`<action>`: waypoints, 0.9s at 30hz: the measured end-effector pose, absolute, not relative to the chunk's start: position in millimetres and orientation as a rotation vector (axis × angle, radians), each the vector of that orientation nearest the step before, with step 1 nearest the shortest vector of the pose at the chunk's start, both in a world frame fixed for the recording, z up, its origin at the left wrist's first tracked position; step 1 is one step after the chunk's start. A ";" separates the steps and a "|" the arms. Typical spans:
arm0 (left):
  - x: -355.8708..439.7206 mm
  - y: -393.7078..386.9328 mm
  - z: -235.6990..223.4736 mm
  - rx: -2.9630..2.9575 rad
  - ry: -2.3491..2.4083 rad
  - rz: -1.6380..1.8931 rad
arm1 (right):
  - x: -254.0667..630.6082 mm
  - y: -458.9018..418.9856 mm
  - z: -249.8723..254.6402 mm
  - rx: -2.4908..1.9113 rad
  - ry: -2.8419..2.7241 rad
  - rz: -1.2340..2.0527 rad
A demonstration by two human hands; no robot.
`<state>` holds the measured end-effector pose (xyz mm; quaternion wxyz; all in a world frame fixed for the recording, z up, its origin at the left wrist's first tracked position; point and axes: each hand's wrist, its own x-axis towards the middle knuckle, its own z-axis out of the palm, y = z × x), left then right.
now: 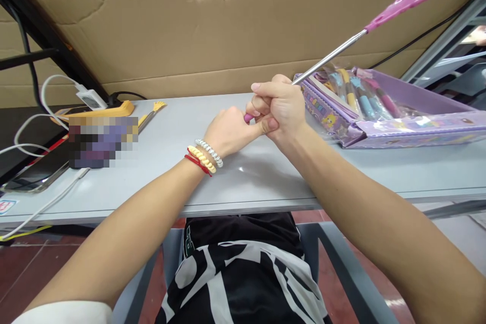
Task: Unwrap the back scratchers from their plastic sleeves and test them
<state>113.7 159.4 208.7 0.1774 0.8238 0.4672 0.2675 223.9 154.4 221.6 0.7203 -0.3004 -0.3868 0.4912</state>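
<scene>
A pink back scratcher [412, 2] with a silver telescopic rod [330, 55] slants up to the right, its claw head near the top right corner. My right hand [283, 106] is closed around its handle. The pink handle end [248, 118] shows between my two hands. My left hand [230, 131] is closed at that end, its thumb reaching against my right fingers. Most of the handle is hidden by the fingers. On the right stands a purple cardboard box [417, 136] with several wrapped back scratchers [364, 96] in yellow, blue and pink.
A grey table [228, 187] runs under my hands, with a cardboard wall [212, 25] behind. To the left lie a yellow back scratcher [152, 114], a phone [38, 169], a blurred-out object [102, 142], a yellow case [121, 109], a white charger [91, 97] and white cables [49, 207].
</scene>
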 end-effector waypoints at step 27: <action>112.8 161.0 207.4 2.290 0.841 0.876 | 221.4 154.3 225.0 -0.684 -0.854 1.018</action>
